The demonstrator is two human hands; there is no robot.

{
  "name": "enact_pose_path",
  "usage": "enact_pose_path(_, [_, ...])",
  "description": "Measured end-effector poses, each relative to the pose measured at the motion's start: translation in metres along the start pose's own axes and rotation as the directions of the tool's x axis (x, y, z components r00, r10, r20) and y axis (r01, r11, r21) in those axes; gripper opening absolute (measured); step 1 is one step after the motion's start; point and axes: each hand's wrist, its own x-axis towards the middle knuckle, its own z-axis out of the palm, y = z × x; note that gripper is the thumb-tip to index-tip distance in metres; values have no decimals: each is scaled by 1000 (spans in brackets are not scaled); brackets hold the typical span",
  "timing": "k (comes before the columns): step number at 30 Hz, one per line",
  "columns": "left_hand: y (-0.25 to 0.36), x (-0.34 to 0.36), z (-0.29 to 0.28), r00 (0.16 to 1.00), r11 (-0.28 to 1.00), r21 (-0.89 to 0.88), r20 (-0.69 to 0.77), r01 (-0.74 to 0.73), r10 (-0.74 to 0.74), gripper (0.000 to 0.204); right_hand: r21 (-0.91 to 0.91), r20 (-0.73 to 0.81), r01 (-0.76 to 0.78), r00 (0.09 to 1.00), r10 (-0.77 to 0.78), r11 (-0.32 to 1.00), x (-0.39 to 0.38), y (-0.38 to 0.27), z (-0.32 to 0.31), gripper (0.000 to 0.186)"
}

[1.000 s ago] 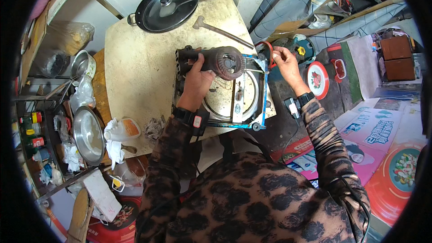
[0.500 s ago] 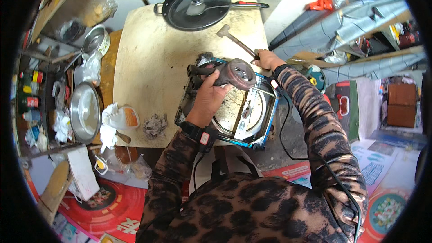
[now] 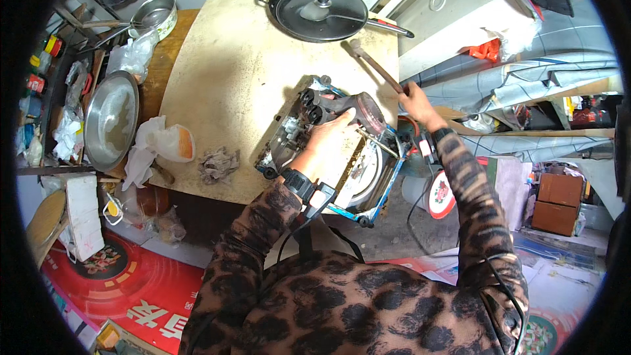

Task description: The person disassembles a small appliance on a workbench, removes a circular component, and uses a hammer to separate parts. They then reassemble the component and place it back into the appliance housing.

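Note:
My left hand (image 3: 323, 146) is closed on a dark metal burner (image 3: 369, 110) over an open stove frame (image 3: 350, 213) with blue edges, a white ring inside and grimy fittings on its left side. My right hand (image 3: 417, 104) is closed round the handle of a long hammer-like tool (image 3: 376, 66), whose head points toward the back of the wooden board, right of the stove. A red hose (image 3: 407, 125) shows below that hand, partly hidden. The fingertips of my left hand are partly hidden by the burner.
A black pan with a glass lid (image 3: 296, 13) sits at the board's back (image 3: 210, 46). To the left are a steel pot (image 3: 151, 20), a steel basin (image 3: 108, 115), a bagged plastic jug (image 3: 174, 144) and crumpled paper (image 3: 217, 165). Rolled sheeting (image 3: 473, 82) lines the right; a red-rimmed plate (image 3: 440, 194) lies lower.
My right hand has left the red hose at the stove's side and taken hold of the tool's handle. My left hand keeps the burner over the frame. The view has shifted.

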Motion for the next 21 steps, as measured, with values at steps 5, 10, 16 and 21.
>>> enact_pose_path(5, [1, 4, -6, 999, 1000, -16, 33, -7, 8, 49, 546, 75, -191, 981, 180, 816, -159, -41, -42, 25])
enact_pose_path(10, [-10, 16, -16, 981, 996, 45, 182, -82, 72, 41, 733, 122, -140, 990, 74, 666, -196, -89, -81, 38])
enact_pose_path(16, [-11, 19, -20, 982, 996, 85, 191, -9, -8, 38, 660, 226, -277, 960, 168, 698, -214, -117, -80, 42])
enact_pose_path(21, [-10, 16, -19, 978, 997, 34, 197, -76, 68, 38, 584, 111, -209, 978, 178, 784, -223, -127, -77, 60])
